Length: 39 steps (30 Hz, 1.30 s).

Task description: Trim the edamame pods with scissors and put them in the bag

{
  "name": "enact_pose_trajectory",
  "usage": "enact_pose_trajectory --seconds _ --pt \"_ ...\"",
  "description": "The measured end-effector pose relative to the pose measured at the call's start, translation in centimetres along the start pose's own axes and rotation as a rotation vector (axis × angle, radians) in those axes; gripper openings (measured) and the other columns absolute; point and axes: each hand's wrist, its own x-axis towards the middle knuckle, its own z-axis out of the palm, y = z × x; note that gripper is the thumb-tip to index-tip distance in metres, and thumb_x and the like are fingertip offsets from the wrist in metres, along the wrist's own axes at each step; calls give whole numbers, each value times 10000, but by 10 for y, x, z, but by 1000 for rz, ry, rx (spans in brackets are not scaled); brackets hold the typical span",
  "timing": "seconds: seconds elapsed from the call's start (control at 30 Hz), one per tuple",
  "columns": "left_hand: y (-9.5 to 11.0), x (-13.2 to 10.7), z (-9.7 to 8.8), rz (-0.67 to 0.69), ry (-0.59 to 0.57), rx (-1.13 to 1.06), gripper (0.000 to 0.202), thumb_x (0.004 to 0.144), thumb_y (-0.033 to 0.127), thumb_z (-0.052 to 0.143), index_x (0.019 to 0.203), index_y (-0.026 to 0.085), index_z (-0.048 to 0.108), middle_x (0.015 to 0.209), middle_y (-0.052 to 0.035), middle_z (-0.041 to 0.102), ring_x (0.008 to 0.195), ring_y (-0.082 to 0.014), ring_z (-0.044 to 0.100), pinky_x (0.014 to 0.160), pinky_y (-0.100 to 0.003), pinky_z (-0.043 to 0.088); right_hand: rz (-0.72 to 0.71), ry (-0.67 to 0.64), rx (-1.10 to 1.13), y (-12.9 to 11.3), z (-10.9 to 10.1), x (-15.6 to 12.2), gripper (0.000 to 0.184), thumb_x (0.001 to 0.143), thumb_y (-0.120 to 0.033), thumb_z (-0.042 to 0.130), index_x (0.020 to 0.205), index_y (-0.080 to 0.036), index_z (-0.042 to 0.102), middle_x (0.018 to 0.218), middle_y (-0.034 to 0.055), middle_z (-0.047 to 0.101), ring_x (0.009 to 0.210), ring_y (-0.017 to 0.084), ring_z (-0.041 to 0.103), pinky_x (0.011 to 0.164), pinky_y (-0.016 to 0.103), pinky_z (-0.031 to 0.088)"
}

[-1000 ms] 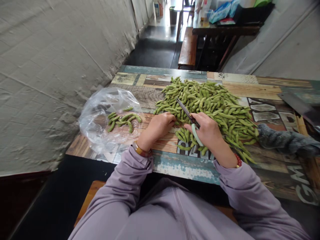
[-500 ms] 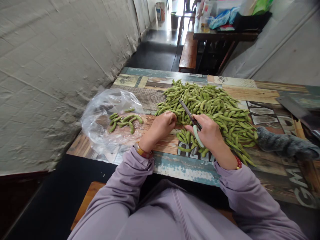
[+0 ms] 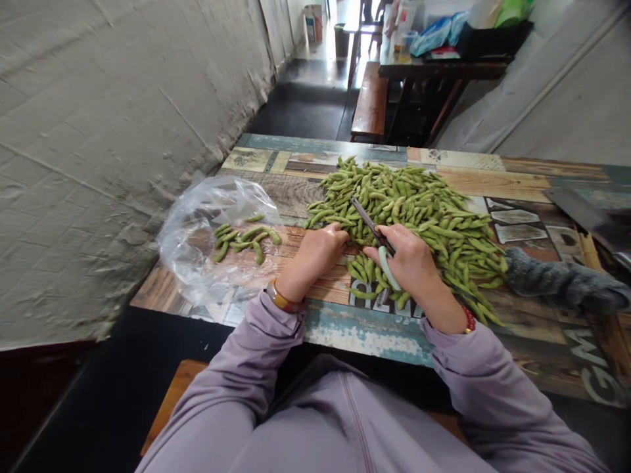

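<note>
Green edamame pods (image 3: 424,213) are lying heaped just beyond both hands. Right hand (image 3: 411,263) is gripping scissors (image 3: 369,225), blades pointing away-left. Left hand (image 3: 315,253) is curling onto near-edge pods beside them, hold not discernible.

Lilac zip-front top (image 3: 345,420), long sleeves (image 3: 236,368); amber bangle (image 3: 282,301) left wrist, red beads (image 3: 470,318) right.

Rough grey plastered wall (image 3: 98,131) runs down the left side. The tabletop (image 3: 493,177) is that patchwork reclaimed-wood print, chipped blue along the near edge. Further back, a glossy dark floor (image 3: 305,98) catches daylight, a brown wooden bench (image 3: 369,98) sits beside a dark cluttered table (image 3: 444,66), and there's pale sheeting (image 3: 566,85) on the right.
</note>
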Motion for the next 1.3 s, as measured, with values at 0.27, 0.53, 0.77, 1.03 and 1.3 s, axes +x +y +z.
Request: enact_pose_trajectory --seconds 0.27,0.53,0.77,1.03,1.3 --pt "-7 6 -8 -102 294 -582 103 833 192 636 736 159 625 764 -21 628 736 -148 574 703 -266 438 0 14 -10 1 0 0 301 926 -407 618 1148 -207 652 985 101 695 919 273 678 780 382 547" --pt "-39 5 -18 -394 551 -477 69 810 172 625 871 160 655 664 22 568 632 -124 504 650 -260 389 13 20 -17 1 0 -1 316 913 -402 637 1140 -183 666 996 115 698 915 280 679 776 385 544" --pt "-28 1 -17 -183 241 -282 69 846 156 627 819 155 690 833 -70 682 794 -194 612 755 -314 455 13 22 -6 0 0 -1 304 920 -416 618 1137 -208 665 971 101 693 911 279 677 767 387 547" --pt "1 -2 -16 -240 25 49 210 925 321 593 933 154 719 983 -133 694 894 -254 661 772 -344 492 1 -3 -3 -2 0 -2 303 919 -401 627 1148 -205 652 1007 103 697 931 274 680 779 381 550" --pt "-3 3 -5 -195 55 -89 122 877 165 569 908 152 686 974 -128 705 944 -243 648 841 -352 497 -3 -9 -11 0 1 -1 291 911 -392 625 1130 -204 660 986 105 696 930 279 676 775 388 551"
